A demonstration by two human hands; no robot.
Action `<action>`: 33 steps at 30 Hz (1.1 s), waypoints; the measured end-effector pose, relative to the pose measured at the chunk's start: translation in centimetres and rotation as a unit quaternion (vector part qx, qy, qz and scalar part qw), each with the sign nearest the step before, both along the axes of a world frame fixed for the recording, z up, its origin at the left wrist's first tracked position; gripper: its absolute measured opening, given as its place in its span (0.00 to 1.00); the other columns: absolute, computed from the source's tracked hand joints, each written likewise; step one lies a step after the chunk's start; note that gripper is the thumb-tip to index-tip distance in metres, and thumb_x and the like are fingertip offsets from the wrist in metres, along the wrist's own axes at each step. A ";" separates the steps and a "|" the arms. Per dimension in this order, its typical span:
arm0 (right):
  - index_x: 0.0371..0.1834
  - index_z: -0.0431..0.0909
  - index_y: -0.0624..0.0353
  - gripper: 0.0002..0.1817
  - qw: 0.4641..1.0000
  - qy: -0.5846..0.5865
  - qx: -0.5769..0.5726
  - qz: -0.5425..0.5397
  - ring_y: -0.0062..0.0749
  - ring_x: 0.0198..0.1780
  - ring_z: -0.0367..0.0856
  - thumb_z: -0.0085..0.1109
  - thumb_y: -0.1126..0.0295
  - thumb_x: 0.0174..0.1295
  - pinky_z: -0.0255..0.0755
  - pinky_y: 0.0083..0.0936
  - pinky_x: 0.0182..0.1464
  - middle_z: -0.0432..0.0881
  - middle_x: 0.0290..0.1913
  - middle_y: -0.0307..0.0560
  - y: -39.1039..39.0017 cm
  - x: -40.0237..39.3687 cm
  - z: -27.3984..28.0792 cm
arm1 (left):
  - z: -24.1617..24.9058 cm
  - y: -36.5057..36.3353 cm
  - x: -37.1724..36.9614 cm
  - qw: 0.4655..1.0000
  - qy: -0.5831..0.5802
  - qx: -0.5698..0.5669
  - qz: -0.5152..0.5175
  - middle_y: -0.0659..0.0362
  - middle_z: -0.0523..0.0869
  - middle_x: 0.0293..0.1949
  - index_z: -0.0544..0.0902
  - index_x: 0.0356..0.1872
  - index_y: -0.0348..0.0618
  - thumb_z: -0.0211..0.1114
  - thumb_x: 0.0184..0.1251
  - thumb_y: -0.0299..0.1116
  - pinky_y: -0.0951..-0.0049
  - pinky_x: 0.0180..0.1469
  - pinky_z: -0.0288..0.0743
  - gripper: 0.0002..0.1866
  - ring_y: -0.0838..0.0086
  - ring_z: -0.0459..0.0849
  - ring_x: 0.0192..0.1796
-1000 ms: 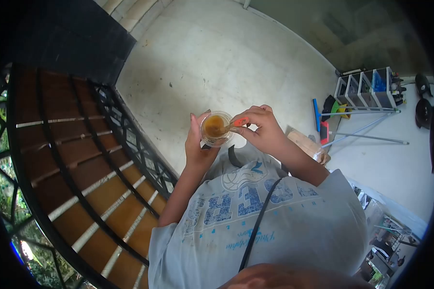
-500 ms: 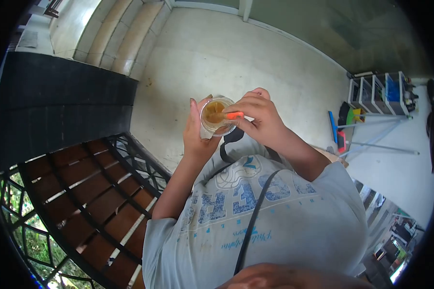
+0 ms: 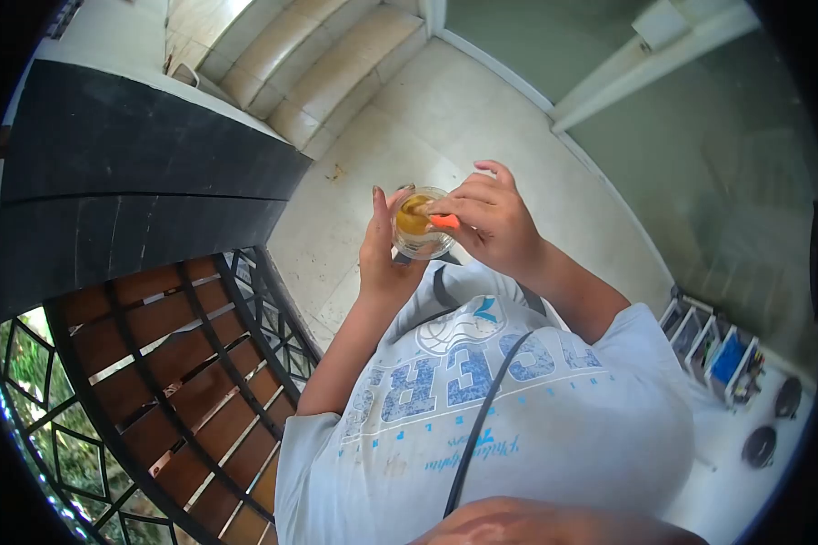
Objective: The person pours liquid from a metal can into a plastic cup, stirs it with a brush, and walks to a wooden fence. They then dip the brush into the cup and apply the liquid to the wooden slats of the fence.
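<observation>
My left hand [image 3: 386,245] is wrapped round the side of a clear cup [image 3: 418,245], its thumb and fingers against the wall. Yellow-brown liquid [image 3: 411,218] lies inside the cup. Over the rim, my right hand [image 3: 491,218] pinches a small orange-handled tool [image 3: 443,221]. Its other end points into the cup; I cannot make out its kind. Both hands are in front of my chest, above the floor.
Tiled steps [image 3: 336,73] rise at the upper left beside a black low wall [image 3: 136,173]. A gate with brown slats [image 3: 154,363] stands at the lower left. Glass panels [image 3: 700,163] are on the right, with a storage rack [image 3: 713,350] below them.
My view has turned, so the steps, glass and rack have shifted in the picture. Both hands keep their hold on the cup and the orange-handled tool.
</observation>
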State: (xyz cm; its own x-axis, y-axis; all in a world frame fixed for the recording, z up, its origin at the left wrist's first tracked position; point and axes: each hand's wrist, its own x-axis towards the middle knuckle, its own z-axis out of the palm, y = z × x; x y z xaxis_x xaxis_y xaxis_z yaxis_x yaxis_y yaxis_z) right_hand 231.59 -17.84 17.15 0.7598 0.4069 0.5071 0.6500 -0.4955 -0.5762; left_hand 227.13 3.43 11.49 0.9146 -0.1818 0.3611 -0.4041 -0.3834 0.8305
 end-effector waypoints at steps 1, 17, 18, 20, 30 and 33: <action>0.46 0.90 0.45 0.08 1.000 -0.002 -0.002 0.010 0.30 0.44 0.86 0.74 0.68 0.65 0.68 0.49 0.69 0.88 0.38 0.33 0.6 2.6 -0.6 | -0.4 0.4 2.4 1.000 0.001 -0.001 0.020 0.41 0.77 0.75 0.38 0.91 0.41 0.82 0.60 0.19 0.59 0.72 0.81 0.68 0.55 0.83 0.74; 0.43 0.89 0.49 0.06 0.990 0.143 -0.006 0.012 0.36 0.45 0.86 0.75 0.66 0.65 0.73 0.44 0.59 0.88 0.40 0.38 3.0 44.8 -0.7 | -1.0 3.3 47.0 0.998 0.026 -0.041 -0.040 0.41 0.74 0.77 0.36 0.92 0.50 0.82 0.59 0.17 0.57 0.70 0.84 0.70 0.53 0.81 0.75; 0.44 0.89 0.49 0.08 0.988 0.149 -0.033 0.005 0.37 0.44 0.86 0.76 0.66 0.63 0.71 0.41 0.54 0.88 0.39 0.37 2.4 47.1 -0.5 | -1.0 3.2 49.4 0.996 0.045 -0.054 -0.054 0.41 0.74 0.77 0.36 0.92 0.50 0.81 0.59 0.17 0.57 0.70 0.84 0.70 0.53 0.81 0.75; 0.44 0.89 0.49 0.08 0.990 0.139 -0.034 -0.008 0.37 0.44 0.85 0.76 0.66 0.63 0.70 0.41 0.54 0.88 0.39 0.37 1.8 52.5 0.0 | -1.2 2.9 54.4 0.993 0.066 -0.065 -0.070 0.41 0.74 0.77 0.36 0.92 0.50 0.81 0.59 0.16 0.57 0.71 0.84 0.70 0.53 0.81 0.75; 0.44 0.88 0.53 0.10 0.989 0.119 0.042 0.078 0.47 0.50 0.87 0.76 0.67 0.62 0.78 0.42 0.51 0.90 0.42 0.43 2.8 85.2 0.1 | -0.7 2.9 80.7 0.978 0.120 -0.164 0.039 0.44 0.69 0.80 0.33 0.92 0.47 0.77 0.59 0.14 0.57 0.78 0.76 0.69 0.56 0.75 0.80; 0.47 0.86 0.56 0.12 0.978 0.147 0.044 0.143 0.50 0.52 0.86 0.75 0.69 0.62 0.79 0.42 0.55 0.89 0.44 0.46 4.7 92.4 0.0 | -1.0 3.7 85.9 0.977 0.110 -0.166 0.079 0.44 0.69 0.80 0.33 0.91 0.47 0.78 0.60 0.16 0.59 0.79 0.75 0.69 0.57 0.75 0.80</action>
State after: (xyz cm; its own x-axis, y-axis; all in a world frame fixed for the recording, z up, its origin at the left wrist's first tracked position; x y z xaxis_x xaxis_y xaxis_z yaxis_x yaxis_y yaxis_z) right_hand 324.00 -13.14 17.15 0.7398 0.5885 0.3262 0.5541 -0.2579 -0.7915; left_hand 313.04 7.10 10.54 0.9839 0.0623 0.1673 -0.1589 -0.1222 0.9797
